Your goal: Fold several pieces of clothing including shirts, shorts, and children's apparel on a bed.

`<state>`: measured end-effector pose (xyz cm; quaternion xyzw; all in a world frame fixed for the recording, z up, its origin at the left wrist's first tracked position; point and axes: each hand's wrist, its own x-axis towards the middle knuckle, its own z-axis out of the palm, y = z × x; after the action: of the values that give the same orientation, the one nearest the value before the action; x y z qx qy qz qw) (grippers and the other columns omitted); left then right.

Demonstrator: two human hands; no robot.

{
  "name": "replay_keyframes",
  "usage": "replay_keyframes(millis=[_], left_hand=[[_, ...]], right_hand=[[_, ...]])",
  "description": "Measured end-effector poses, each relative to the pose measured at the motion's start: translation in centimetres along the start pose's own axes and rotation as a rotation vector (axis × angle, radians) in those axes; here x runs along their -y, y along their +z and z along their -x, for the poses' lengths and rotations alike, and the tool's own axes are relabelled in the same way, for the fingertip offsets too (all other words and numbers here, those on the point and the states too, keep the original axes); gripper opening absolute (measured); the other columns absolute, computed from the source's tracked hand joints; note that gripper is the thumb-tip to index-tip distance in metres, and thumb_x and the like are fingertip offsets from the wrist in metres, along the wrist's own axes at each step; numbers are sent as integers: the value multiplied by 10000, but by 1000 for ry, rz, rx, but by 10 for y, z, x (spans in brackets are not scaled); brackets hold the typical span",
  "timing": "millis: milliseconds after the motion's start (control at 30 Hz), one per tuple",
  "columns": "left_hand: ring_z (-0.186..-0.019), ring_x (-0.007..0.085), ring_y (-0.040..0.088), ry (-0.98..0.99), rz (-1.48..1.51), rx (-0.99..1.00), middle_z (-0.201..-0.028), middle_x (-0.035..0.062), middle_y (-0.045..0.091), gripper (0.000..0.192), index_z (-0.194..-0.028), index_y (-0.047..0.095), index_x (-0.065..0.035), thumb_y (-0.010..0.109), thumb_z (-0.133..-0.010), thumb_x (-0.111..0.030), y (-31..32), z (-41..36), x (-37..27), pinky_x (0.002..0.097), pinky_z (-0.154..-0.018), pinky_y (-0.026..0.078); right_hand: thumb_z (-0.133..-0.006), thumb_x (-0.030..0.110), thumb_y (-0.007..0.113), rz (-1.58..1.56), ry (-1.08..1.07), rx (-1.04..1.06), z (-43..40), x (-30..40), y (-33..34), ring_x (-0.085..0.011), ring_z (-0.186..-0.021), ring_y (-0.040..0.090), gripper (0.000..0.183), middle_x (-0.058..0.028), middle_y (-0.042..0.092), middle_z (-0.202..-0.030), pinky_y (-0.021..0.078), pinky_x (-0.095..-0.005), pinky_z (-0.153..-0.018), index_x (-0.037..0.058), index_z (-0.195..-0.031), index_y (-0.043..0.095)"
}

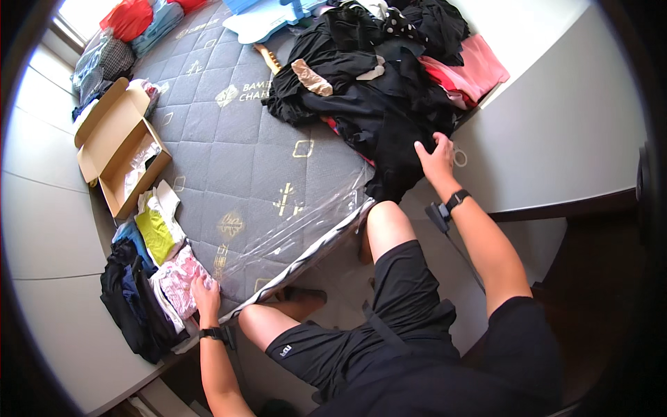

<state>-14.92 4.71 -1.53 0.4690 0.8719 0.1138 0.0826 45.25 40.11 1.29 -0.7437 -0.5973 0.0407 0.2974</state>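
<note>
My left hand [206, 297] rests on the edge of a folded pink and white patterned garment [180, 281] at the near left corner of the mattress. Right beside that lie a folded yellow-green and white garment [156, 232] and a stack of dark folded clothes [133, 302]. Over on the right, my right hand [439, 156] has thumb and fingers apart at the side of a black garment [398, 151]. This garment hangs from a large heap of mostly black clothes [354, 47] down over the mattress edge; whether my fingertips touch it, I cannot tell.
A grey quilted mattress [224, 151] with clear plastic along its near edge fills the middle. An opened cardboard box [127, 156] stands at the left. Pink cloth [482, 68], a light blue plastic item [266, 23] and bagged clothes [112, 57] lie farther back. White panels flank both sides.
</note>
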Motion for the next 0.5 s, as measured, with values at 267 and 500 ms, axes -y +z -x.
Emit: replay_keyframes(millis=[267,500], left_hand=[[-1200,372,503,142,163,106,-1220,217,558,319,-1080,617,-17,694,-788,-120,7,24,-78,441,-1057,376],[-935,163,652,-56,733,471,-1006,99,700,299,-1120,655,12,684,-901,-189,27,36,-185,297,-848,508]], right_hand=[[-786,300,727,-119,234,512,-8,-13,18,-404,-991,650,359,-267,672,-971,515,-467,-852,-29,-884,624],[-844,248,688,-597,-82,819,61,87,-33,-179,-642,621,303,-128,624,-687,496,-349,-606,-29,-818,568]])
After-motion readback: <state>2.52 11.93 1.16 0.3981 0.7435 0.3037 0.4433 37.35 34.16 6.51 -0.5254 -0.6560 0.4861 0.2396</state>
